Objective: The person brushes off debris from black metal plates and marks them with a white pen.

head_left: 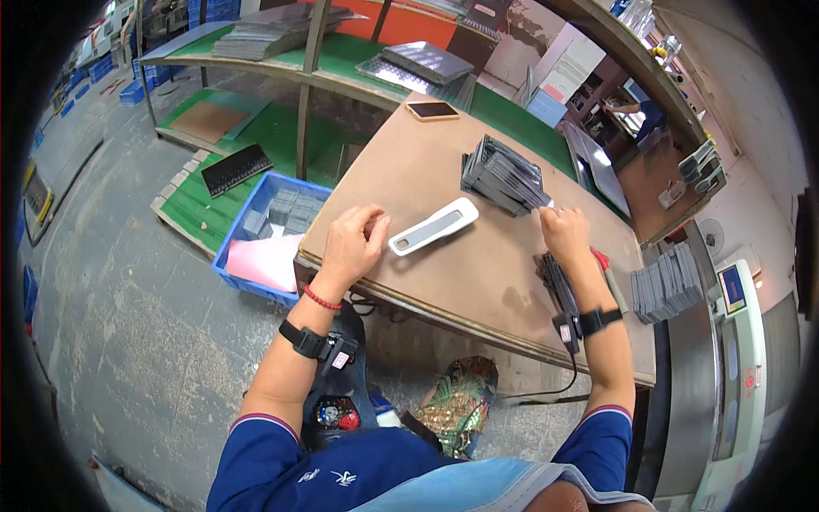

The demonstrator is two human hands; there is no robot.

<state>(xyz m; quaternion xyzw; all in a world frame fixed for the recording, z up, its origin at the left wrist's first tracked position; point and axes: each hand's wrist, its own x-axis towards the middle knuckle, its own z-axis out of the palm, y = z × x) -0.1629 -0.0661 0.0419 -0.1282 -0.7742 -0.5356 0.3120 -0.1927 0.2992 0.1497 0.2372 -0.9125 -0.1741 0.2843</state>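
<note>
My left hand [357, 242] is over the left edge of the brown table [409, 290], fingers loosely curled and a gap by the thumb; I see nothing in it. Just right of it lies a long white bar-shaped piece with a grey inset and a hole at one end [433, 227]. My right hand [565, 234] is closed at the near right corner of a stack of thin dark plates [503, 177]. A small whitish bit shows at its fingertips; what it grips is hidden. More dark plates [556, 283] lie beside my right forearm.
A phone [432, 111] lies at the table's far corner. A blue crate [256, 200] with grey pieces and pink sheet stands left of the table. A red-handled tool [602, 260] is right of my forearm, near another plate stack [667, 284]. Green shelving [358, 64] runs behind.
</note>
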